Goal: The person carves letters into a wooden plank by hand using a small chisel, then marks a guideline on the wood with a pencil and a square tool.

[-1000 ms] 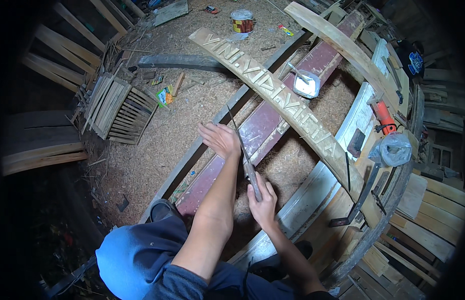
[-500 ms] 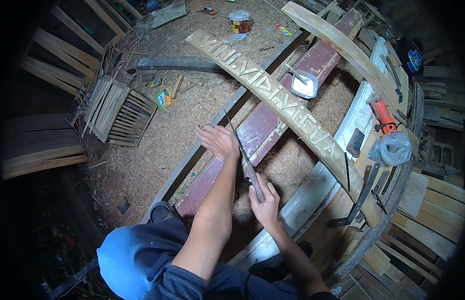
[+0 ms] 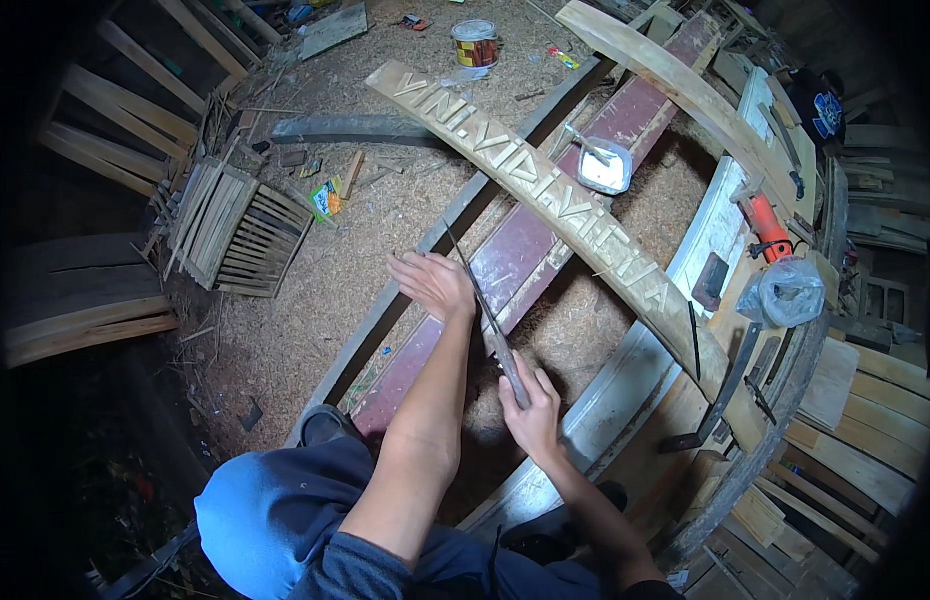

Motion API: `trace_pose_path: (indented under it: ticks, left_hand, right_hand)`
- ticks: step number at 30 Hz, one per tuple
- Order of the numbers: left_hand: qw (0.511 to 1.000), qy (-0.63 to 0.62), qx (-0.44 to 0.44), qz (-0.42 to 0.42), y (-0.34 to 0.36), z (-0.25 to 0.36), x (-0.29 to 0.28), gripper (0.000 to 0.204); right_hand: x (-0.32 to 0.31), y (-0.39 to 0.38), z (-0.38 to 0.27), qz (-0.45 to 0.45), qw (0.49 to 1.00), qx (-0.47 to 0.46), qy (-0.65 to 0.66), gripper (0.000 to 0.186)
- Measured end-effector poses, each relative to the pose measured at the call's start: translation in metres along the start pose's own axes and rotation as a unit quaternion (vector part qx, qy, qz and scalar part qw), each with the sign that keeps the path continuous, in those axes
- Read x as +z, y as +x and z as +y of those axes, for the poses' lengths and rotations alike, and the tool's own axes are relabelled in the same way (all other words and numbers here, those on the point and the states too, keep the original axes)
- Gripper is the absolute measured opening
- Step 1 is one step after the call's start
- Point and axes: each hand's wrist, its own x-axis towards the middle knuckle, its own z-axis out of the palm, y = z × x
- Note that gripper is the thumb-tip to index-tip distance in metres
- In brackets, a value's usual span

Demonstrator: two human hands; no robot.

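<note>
My right hand (image 3: 532, 405) is closed round the handle of a long, narrow-bladed hand tool (image 3: 478, 293). Its dark blade points away and to the left; I see it nearly edge-on, so its exact kind is unclear. Close beside the blade, my left hand (image 3: 435, 285) has its fingers stretched out to the left, the wrist bent; whether it touches the blade I cannot tell. Both hands are over a dark red plank (image 3: 495, 265). Beyond them, a curved wooden board (image 3: 535, 180) with raised letters lies across the plank and beams.
A plastic tub of white paste (image 3: 604, 167) with a stick sits on the red plank. To the right are an orange power tool (image 3: 765, 222), a plastic bag (image 3: 788, 292) and a metal square (image 3: 720, 400). A round can (image 3: 475, 44) and a slatted wooden piece (image 3: 247, 230) stand on the shavings-covered floor.
The surroundings have shifted very slightly in the view. Both hands and the tool keep nearly the same place and grip.
</note>
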Motion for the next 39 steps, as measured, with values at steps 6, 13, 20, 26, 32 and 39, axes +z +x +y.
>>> trace_pose_path:
  ticks: [6, 13, 20, 26, 32, 39]
  left_hand:
    - [1.0, 0.014, -0.009, -0.001, -0.005, 0.004, 0.003, 0.047]
    - [1.0, 0.0, 0.012, 0.019, 0.0, 0.003, 0.005, 0.047]
    - [1.0, 0.012, 0.001, 0.003, 0.002, 0.0, 0.003, 0.044]
    - [1.0, 0.012, -0.002, -0.013, -0.001, 0.006, 0.002, 0.043]
    - [1.0, 0.017, 0.007, 0.009, -0.001, 0.003, 0.004, 0.042]
    - [1.0, 0.007, 0.009, 0.018, 0.004, -0.004, 0.004, 0.041]
  right_hand:
    - [0.007, 0.004, 0.003, 0.02, 1.0, -0.01, 0.02, 0.046]
    - [-0.007, -0.001, -0.002, 0.006, 0.999, -0.014, -0.046, 0.046]
    - [-0.019, -0.006, -0.006, -0.024, 0.999, 0.023, 0.01, 0.046]
    - [0.001, 0.021, -0.017, -0.017, 0.999, 0.035, 0.023, 0.044]
    - [-0.011, 0.01, -0.011, -0.015, 1.0, -0.001, 0.005, 0.045]
    - [-0.009, 0.005, -0.009, -0.021, 1.0, 0.006, -0.003, 0.045]
